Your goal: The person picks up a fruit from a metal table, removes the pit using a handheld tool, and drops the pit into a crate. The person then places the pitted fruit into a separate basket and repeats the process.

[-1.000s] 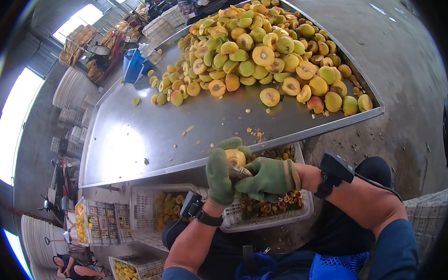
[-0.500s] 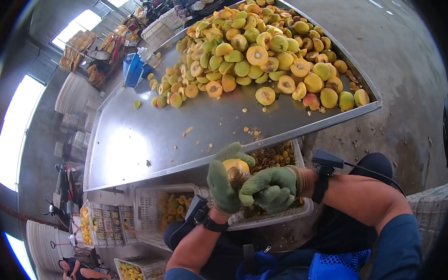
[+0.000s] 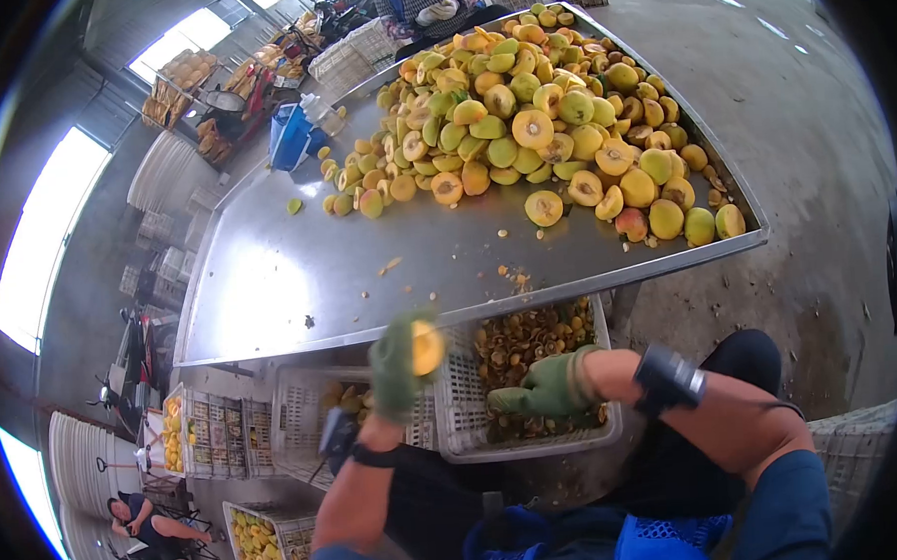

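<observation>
A yellow peach half [image 3: 429, 349] is in my gloved left hand [image 3: 394, 370], blurred by motion, its cut face turned right. This hand is above the gap between two crates. My right hand [image 3: 548, 388], in a green knit glove, is lowered over the crate of peach pits and scraps [image 3: 452, 400]. Its fingers are curled, and whatever they grip is hidden. Beyond both hands, a heap of halved and whole peaches [image 3: 502, 128] covers the far right part of the metal table [image 3: 368, 268].
A second white crate with peach pieces [image 3: 293, 427] stands left of the scrap crate. More filled crates [image 3: 270, 543] are on the floor at left. A blue container [image 3: 290, 137] and a bottle are on the table. One person [image 3: 437, 12] sits across; another [image 3: 159, 533] sits lower left.
My hands were together around the peach; now they are apart. The left has moved left with the peach half, and the right has dropped over the scrap crate. The view has shifted slightly.
</observation>
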The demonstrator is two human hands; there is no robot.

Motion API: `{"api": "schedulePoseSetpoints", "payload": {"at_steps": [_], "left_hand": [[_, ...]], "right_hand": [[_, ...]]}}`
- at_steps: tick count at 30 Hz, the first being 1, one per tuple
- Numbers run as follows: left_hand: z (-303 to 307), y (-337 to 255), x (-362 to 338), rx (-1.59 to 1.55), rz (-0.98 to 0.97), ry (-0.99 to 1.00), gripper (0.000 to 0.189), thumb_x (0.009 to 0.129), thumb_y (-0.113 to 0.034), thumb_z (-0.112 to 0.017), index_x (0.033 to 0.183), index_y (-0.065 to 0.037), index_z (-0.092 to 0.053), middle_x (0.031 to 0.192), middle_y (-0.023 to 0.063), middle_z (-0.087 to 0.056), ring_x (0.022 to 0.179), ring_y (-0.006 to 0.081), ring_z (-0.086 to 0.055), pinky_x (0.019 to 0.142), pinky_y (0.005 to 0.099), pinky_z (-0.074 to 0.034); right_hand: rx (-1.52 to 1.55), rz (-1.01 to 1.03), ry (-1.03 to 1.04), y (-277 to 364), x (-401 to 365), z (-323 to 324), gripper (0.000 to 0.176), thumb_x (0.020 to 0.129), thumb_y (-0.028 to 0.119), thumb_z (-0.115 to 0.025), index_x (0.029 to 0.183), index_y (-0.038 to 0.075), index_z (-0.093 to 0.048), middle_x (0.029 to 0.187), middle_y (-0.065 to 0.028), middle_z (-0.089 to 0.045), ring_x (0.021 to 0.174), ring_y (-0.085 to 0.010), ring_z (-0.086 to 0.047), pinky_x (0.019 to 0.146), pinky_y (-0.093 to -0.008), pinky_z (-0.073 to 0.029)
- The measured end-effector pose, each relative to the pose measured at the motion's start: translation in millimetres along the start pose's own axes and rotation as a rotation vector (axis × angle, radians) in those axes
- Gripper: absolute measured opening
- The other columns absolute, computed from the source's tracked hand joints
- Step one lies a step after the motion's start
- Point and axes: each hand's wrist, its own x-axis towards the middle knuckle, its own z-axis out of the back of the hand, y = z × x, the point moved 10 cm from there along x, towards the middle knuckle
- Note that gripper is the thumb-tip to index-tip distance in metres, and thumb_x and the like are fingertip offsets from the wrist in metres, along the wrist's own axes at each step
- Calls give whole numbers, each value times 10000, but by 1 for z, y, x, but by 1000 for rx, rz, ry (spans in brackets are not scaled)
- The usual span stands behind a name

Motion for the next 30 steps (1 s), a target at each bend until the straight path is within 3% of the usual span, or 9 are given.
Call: {"api": "schedulePoseSetpoints", "payload": {"at_steps": [5, 8, 13, 15, 16, 18, 23, 28, 30], "left_hand": [[131, 25, -28, 1271, 206, 57, 484, 1014, -390, -557, 1246, 23, -656, 1068, 146, -753, 943, 227, -718, 860, 355, -567], [167, 42, -36, 1544, 335, 29, 453, 995, -329, -619, 1263, 34, -654, 1197, 195, -719, 1079, 283, -697, 940, 378, -545], [53, -30, 46, 746, -194, -74, 355, 968, -307, -605, 1195, -45, -683, 1085, 215, -719, 1008, 405, -685, 884, 413, -551], [-27, -54, 78, 951, -545, 65, 322, 978, -308, -629, 1151, -45, -698, 1096, 224, -712, 991, 421, -678, 859, 429, -554], [-56, -55, 103, 831, -481, 48, 569, 958, -430, -656, 1294, 28, -627, 1151, 241, -714, 1025, 352, -721, 882, 392, -554], [-117, -55, 150, 855, -574, -23, 615, 938, -481, -651, 1294, 20, -630, 1153, 256, -709, 1070, 387, -696, 911, 417, -539], [-207, -2, 211, 916, -102, 252, 655, 855, -513, -683, 1224, 28, -654, 1073, 261, -719, 1056, 409, -679, 910, 448, -523], [-174, -15, 192, 465, -379, 168, 537, 816, -404, -783, 1107, 28, -654, 896, 166, -709, 780, 260, -678, 697, 375, -545], [-144, -15, 174, 239, -107, 256, 528, 847, -403, -766, 1132, 22, -636, 853, 119, -682, 704, 195, -641, 625, 330, -519]], "right_hand": [[-81, -155, -132, -15, -9, 11, 779, 1017, 657, -317, 1127, 19, -749, 1141, -215, -718, 1086, -392, -678, 989, -459, -493], [-134, -153, -233, -19, -6, 20, 740, 1013, 632, -346, 1108, 21, -752, 1125, -202, -728, 1071, -382, -692, 964, -465, -510], [-202, -111, -264, 6, -41, 52, 660, 974, 597, -451, 1116, 26, -750, 1087, -187, -744, 1056, -368, -707, 935, -465, -534], [-224, -139, -248, 7, -47, 54, 596, 943, 565, -523, 1110, 45, -759, 1088, -183, -745, 1058, -355, -709, 935, -453, -538], [-232, -155, -240, 5, -48, 54, 565, 927, 549, -559, 1107, 54, -764, 1088, -180, -746, 1058, -349, -710, 935, -448, -540], [-286, -118, -290, -1, -42, 49, 494, 903, 499, -608, 1101, 77, -772, 1087, -173, -748, 1057, -342, -711, 936, -446, -541], [-262, -165, -344, -24, -43, 47, 476, 893, 492, -637, 1057, 69, -781, 1019, -165, -759, 1022, -336, -719, 927, -439, -542], [-167, -241, -314, -37, -52, 50, 685, 924, 682, -495, 990, 64, -783, 952, -182, -750, 969, -365, -715, 898, -449, -538], [-184, -234, -332, -36, -52, 52, 777, 940, 744, -408, 965, 66, -785, 926, -205, -741, 951, -389, -710, 909, -468, -530]]}}
